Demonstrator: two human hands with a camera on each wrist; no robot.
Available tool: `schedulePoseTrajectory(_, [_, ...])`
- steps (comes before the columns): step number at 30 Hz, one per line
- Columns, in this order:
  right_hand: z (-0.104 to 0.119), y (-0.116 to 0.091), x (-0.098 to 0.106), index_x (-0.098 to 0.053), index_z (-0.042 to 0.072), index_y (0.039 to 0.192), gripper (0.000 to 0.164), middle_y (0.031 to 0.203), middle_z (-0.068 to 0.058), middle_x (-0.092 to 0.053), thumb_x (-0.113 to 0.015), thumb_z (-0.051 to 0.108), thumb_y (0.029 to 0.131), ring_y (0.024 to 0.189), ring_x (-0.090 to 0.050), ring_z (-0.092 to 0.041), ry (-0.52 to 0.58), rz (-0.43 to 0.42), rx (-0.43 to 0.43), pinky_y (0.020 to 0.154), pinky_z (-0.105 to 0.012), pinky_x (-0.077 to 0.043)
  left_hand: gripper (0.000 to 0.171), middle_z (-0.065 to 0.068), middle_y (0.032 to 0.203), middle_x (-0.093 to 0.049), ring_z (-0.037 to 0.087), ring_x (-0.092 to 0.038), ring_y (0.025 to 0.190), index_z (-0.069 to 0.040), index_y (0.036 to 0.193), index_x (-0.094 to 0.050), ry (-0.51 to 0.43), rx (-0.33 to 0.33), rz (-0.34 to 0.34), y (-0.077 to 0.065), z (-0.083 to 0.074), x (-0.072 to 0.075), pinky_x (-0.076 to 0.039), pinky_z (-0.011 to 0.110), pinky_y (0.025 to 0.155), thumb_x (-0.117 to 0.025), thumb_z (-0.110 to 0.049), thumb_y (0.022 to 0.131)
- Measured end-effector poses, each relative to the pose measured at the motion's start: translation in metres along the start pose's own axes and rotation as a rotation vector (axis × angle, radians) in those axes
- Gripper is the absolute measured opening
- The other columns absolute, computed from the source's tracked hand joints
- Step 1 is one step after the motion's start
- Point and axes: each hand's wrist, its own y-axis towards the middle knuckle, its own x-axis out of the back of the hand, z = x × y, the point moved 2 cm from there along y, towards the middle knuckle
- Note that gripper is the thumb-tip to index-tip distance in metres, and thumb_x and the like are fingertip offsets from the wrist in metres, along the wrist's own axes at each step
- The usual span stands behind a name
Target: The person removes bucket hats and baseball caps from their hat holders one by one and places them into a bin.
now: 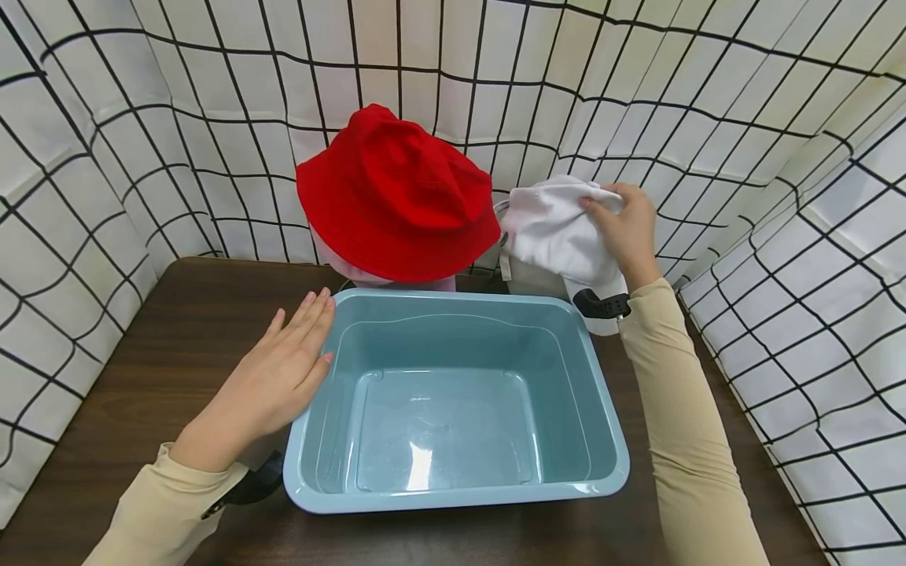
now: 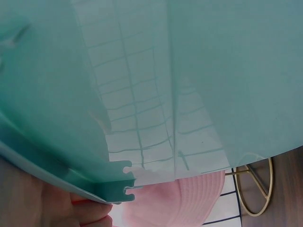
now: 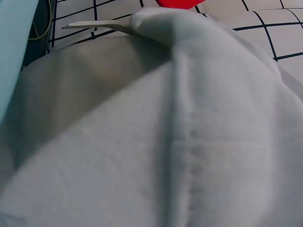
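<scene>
My right hand (image 1: 626, 228) pinches the crumpled top of a white cap (image 1: 555, 224) behind the basin's far right corner. The cap's pale, stitched cloth (image 3: 227, 123) fills most of the right wrist view, where the fingers are hidden. On the left, my left hand (image 1: 283, 369) lies with straight fingers along the left rim of a light blue plastic basin (image 1: 453, 499). Its fingers (image 2: 90, 210) show beside the basin's wall in the left wrist view. Nothing lies inside the basin.
Behind the basin, a red bucket hat (image 1: 396, 196) sits over a pink hat (image 2: 175, 201). A gold wire stand (image 2: 255, 189) shows near the pink hat. White cloth with a black grid (image 1: 212, 126) surrounds the dark wooden table (image 1: 163, 362) at the back and sides.
</scene>
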Motion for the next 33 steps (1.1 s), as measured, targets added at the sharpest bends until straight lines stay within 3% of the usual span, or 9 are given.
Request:
schedulePoseTrajectory(8, [0.005,0.003,0.001,-0.065,-0.003,0.101,0.028,0.101,-0.007,-0.058,-0.071,0.018,0.084,0.100,-0.051,-0.018,0.046,-0.178,0.071,0.092,-0.026,-0.036,0.064,0.023,0.151,-0.022,0.039,-0.015,0.140,0.008,0.145,-0.023,-0.005,0.002,-0.008,0.000,0.001,-0.001,-0.013,0.059,0.110,-0.049,-0.021,0.094])
schedulePoseTrajectory(16, [0.007,0.005,0.007,-0.065,0.006,0.097,0.021,0.099,0.005,-0.055,-0.069,0.023,0.086,0.101,-0.048,-0.008,0.161,-0.305,0.000,0.090,-0.020,-0.037,0.064,0.023,0.151,-0.021,0.038,-0.015,0.140,0.007,0.145,-0.023,-0.013,0.000,-0.009,0.000,0.001,-0.001,-0.012,0.058,0.110,-0.048,-0.021,0.094])
schedulePoseTrajectory(21, [0.006,0.005,0.014,-0.064,0.014,0.093,0.012,0.101,0.008,-0.054,-0.069,0.023,0.087,0.104,-0.047,-0.007,0.207,-0.337,-0.019,0.093,-0.019,-0.035,0.064,0.023,0.151,-0.022,0.039,-0.016,0.140,0.008,0.145,-0.023,-0.007,0.002,-0.009,0.000,0.001,0.000,-0.012,0.059,0.110,-0.049,-0.021,0.094])
schedulePoseTrajectory(26, [0.007,0.007,0.022,-0.062,0.017,0.086,0.009,0.095,0.009,-0.055,-0.069,0.020,0.086,0.101,-0.049,-0.007,0.237,-0.360,0.013,0.090,-0.021,-0.037,0.065,0.023,0.151,-0.021,0.039,-0.015,0.140,0.007,0.145,-0.022,-0.002,0.005,-0.006,0.000,0.001,0.000,-0.012,0.058,0.110,-0.049,-0.021,0.094])
schedulePoseTrajectory(33, [0.008,0.005,0.028,-0.064,0.018,0.086,0.009,0.096,0.009,-0.055,-0.072,0.022,0.084,0.100,-0.048,-0.006,0.262,-0.362,-0.010,0.089,-0.021,-0.036,0.065,0.023,0.151,-0.021,0.038,-0.015,0.140,0.007,0.145,-0.022,-0.003,0.003,-0.006,0.000,0.001,-0.001,-0.012,0.059,0.110,-0.049,-0.021,0.094])
